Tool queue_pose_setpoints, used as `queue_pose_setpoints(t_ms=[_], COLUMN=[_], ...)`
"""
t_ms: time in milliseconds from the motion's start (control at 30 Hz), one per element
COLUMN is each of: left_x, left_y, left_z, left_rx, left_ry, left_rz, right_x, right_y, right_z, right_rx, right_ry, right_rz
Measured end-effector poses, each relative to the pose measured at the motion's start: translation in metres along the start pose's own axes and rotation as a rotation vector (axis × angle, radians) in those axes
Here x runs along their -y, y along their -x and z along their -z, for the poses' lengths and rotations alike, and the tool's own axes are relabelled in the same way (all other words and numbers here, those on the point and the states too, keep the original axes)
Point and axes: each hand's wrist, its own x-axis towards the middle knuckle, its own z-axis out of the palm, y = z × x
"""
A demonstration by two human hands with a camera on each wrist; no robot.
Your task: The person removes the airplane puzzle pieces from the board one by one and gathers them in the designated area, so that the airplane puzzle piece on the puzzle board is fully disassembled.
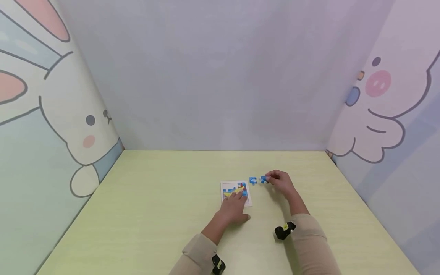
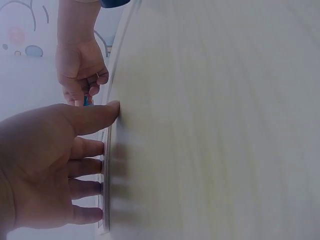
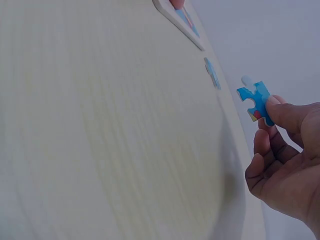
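Note:
A small jigsaw puzzle in a white frame (image 1: 249, 202) lies on the table, showing blue, yellow and red parts. My left hand (image 1: 233, 209) rests over its lower part with fingers spread; in the left wrist view the fingertips (image 2: 95, 215) press on the puzzle and the thumb touches the table beside it. My right hand (image 1: 281, 182) pinches a blue puzzle piece (image 3: 259, 102) with a bit of red and yellow, raised above the table. Another blue and white puzzle piece (image 1: 253, 180) lies on the table between the frame and the right hand.
The pale yellow-green table (image 1: 154, 206) meets a grey back wall (image 1: 220, 76). Side panels carry a cartoon rabbit (image 1: 79, 126) and a cartoon pig (image 1: 378, 99). Black wrist cameras (image 1: 284, 231) sit at both sleeves.

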Motion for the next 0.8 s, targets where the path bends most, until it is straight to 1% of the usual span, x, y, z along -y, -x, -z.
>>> queue_pose_setpoints(t_ms=[200, 367, 433, 567, 700, 800], left_x=[-0.002, -0.003, -0.003, -0.003, -0.004, -0.005], left_y=[-0.003, -0.003, -0.003, -0.003, -0.002, -0.002], left_z=[-0.002, -0.002, 0.000, 0.000, -0.003, -0.003], left_rx=[-0.004, -0.003, -0.008, -0.012, -0.007, -0.015], left_ry=[0.002, -0.012, -0.021, -0.032, -0.025, -0.022], left_rz=[0.007, 0.013, 0.019, 0.028, 0.025, 0.022], right_x=[-0.007, -0.009, -0.009, -0.006, -0.005, -0.005], right_y=[-0.006, -0.013, -0.016, -0.019, -0.019, -0.020], right_z=[0.010, 0.011, 0.010, 0.007, 0.005, 0.004], right_rx=[-0.001, 0.050, 0.074, 0.077, 0.065, 0.046], right_ry=[0.034, 0.061, 0.088, 0.137, 0.185, 0.214], right_rz=[0.008, -0.037, -0.038, -0.042, -0.061, -0.045])
